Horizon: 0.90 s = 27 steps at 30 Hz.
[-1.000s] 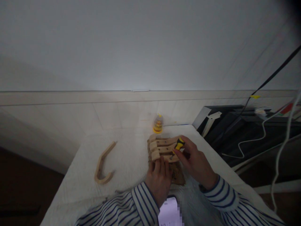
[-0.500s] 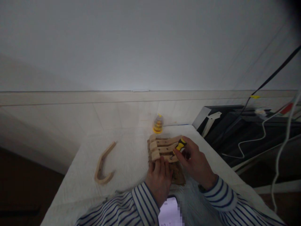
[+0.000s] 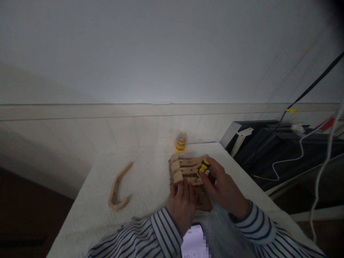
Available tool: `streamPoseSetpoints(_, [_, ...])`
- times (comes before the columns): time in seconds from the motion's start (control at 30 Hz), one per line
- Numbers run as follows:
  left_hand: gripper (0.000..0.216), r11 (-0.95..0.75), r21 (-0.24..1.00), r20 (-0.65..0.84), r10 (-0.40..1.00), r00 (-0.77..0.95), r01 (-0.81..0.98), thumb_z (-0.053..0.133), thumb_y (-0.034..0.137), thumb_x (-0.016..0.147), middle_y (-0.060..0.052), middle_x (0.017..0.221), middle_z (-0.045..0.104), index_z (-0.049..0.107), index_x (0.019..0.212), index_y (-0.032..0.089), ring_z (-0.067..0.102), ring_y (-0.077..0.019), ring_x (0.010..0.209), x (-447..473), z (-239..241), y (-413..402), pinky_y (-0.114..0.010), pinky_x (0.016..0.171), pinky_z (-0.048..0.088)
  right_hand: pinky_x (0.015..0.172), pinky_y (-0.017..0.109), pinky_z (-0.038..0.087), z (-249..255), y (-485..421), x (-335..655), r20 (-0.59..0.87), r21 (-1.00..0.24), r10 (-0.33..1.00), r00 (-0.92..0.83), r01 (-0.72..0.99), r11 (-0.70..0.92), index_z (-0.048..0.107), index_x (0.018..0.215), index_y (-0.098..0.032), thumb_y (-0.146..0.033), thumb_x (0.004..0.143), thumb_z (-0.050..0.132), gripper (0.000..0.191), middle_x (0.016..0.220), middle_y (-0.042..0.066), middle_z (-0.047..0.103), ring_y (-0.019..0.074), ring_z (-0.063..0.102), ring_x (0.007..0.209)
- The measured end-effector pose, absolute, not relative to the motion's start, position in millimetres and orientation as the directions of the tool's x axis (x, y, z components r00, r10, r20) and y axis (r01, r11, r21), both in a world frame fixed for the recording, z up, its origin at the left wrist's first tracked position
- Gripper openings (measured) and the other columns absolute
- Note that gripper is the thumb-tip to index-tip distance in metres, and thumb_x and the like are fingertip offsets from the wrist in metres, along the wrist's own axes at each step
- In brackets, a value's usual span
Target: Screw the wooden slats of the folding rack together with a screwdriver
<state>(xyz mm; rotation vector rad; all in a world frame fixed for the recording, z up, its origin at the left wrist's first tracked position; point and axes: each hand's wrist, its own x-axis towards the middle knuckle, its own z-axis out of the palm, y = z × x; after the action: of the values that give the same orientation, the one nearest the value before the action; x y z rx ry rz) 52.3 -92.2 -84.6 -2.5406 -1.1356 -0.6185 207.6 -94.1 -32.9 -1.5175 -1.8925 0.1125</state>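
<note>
My right hand (image 3: 224, 191) pinches the handle of a short yellow and black screwdriver (image 3: 204, 165). Its tip points down at the nearest of several curved wooden hooks (image 3: 192, 170), which lie side by side on a rough brown wooden board (image 3: 203, 200). Dark screw holes show in the hooks. My left hand (image 3: 182, 204) grips the near edge of the closest hook, fingertips pressed against it near the screwdriver's tip. The tip itself is too small to make out clearly. One loose wooden hook (image 3: 114, 190) lies apart on the left of the table.
A clear, yellow-based container (image 3: 181, 142) stands at the table's back by the wall. A lit phone (image 3: 194, 242) is below my left wrist. The white-covered table (image 3: 88, 215) meets the wall. Dark panels (image 3: 258, 154) and a white cable (image 3: 319, 179) are off its right side.
The screwdriver handle has turned and shifted slightly left in my right hand's fingers. My left hand and the hooks stay in place.
</note>
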Motion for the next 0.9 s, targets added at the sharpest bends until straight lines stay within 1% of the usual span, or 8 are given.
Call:
streamPoseSetpoints(0.13, [0.030,-0.644,-0.082,0.499,0.634,0.590,0.761,0.045,0.025,0.088,-0.016,0.110,0.062,0.058,0.107,0.007,0.056,-0.0250,0.098,53.1,-84.9,-92.6,-0.039,0.079,0.047,0.049,0.030,0.049,-28.4,-93.6,206.8,0.468,-0.424,0.880,-0.073,0.856,0.297,0.034,0.129,-0.014,-0.036,0.089,0.042,0.046,0.073,0.005,0.064,0.0173,0.061,0.053])
streamPoseSetpoints(0.3, [0.030,-0.643,-0.070,0.497,0.640,0.586,0.762,0.043,0.025,0.089,-0.017,0.110,0.062,0.058,0.106,0.006,0.056,-0.0252,0.099,53.6,-85.2,-92.5,-0.039,0.079,0.047,0.046,0.029,0.048,-27.0,-91.4,207.5,0.477,-0.401,0.877,-0.068,0.870,0.286,0.035,0.128,-0.013,-0.038,0.089,0.041,0.046,0.067,0.003,0.063,0.0176,0.061,0.050])
streamPoseSetpoints(0.43, [0.030,-0.650,-0.074,0.502,0.631,0.592,0.756,0.044,0.024,0.088,-0.018,0.111,0.061,0.058,0.108,0.005,0.057,-0.0257,0.098,53.1,-85.5,-92.2,-0.039,0.077,0.047,0.044,0.029,0.047,-26.6,-89.8,207.8,0.485,-0.388,0.873,-0.056,0.880,0.272,0.036,0.127,-0.014,-0.040,0.089,0.042,0.047,0.066,0.003,0.064,0.0183,0.061,0.050])
streamPoseSetpoints(0.53, [0.031,-0.652,-0.065,0.494,0.637,0.592,0.755,0.044,0.025,0.088,-0.020,0.112,0.060,0.057,0.109,0.005,0.056,-0.0263,0.100,52.9,-85.0,-92.4,-0.040,0.078,0.048,0.045,0.029,0.047,-26.8,-88.8,207.4,0.494,-0.375,0.868,-0.047,0.890,0.261,0.038,0.126,-0.014,-0.042,0.088,0.043,0.047,0.070,0.004,0.065,0.0182,0.061,0.051])
streamPoseSetpoints(0.63, [0.031,-0.649,-0.055,0.490,0.645,0.587,0.759,0.044,0.025,0.089,-0.020,0.113,0.060,0.057,0.109,0.006,0.056,-0.0258,0.100,53.1,-85.0,-92.8,-0.041,0.079,0.047,0.046,0.030,0.048,-27.5,-87.9,207.3,0.497,-0.369,0.867,-0.028,0.898,0.240,0.039,0.125,-0.016,-0.043,0.087,0.043,0.047,0.071,0.004,0.065,0.0183,0.061,0.052])
streamPoseSetpoints(0.73, [0.030,-0.645,-0.070,0.499,0.638,0.587,0.761,0.045,0.024,0.088,-0.019,0.111,0.061,0.058,0.107,0.005,0.056,-0.0259,0.099,53.6,-86.3,-92.7,-0.040,0.077,0.048,0.046,0.030,0.048,-28.4,-87.5,207.3,0.516,-0.366,0.857,-0.010,0.902,0.231,0.041,0.124,-0.016,-0.044,0.087,0.044,0.047,0.072,0.004,0.065,0.0185,0.061,0.052])
streamPoseSetpoints(0.9, [0.031,-0.643,-0.080,0.490,0.640,0.592,0.762,0.047,0.025,0.087,-0.018,0.111,0.061,0.058,0.108,0.005,0.057,-0.0260,0.098,54.4,-87.3,-92.3,-0.040,0.077,0.048,0.044,0.029,0.047,-31.0,-87.8,206.7,0.527,-0.361,0.850,0.006,0.907,0.217,0.042,0.122,-0.017,-0.044,0.086,0.045,0.045,0.068,0.002,0.064,0.0183,0.061,0.051])
